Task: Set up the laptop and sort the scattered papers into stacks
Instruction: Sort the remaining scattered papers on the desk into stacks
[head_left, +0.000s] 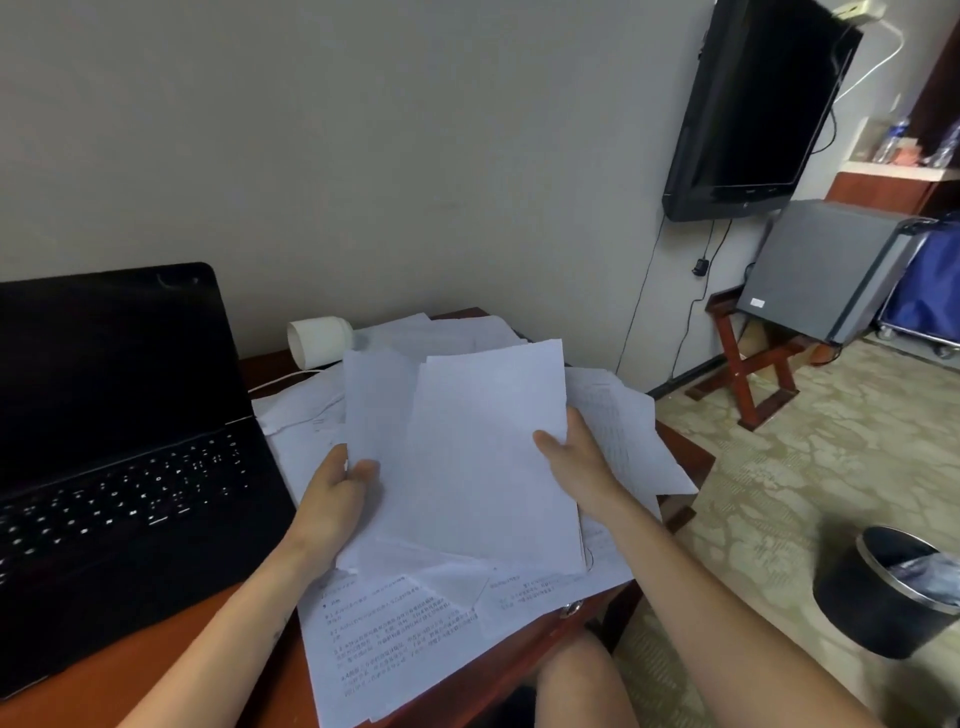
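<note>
1. Above the counter (130, 670), both hands hold one loose sheaf of papers (478, 457), its sheets fanned and uneven.
2. The left hand (335, 499) pinches the sheaf's left edge, thumb on top, fingers hidden beneath.
3. The right hand (574, 467) grips the right edge, thumb pressed on the top sheet.
4. More scattered papers (395, 654) lie on the counter under the sheaf, some overhanging its front edge.
5. The laptop (104, 441) stands open at the left, screen dark, just beside the papers.
</note>
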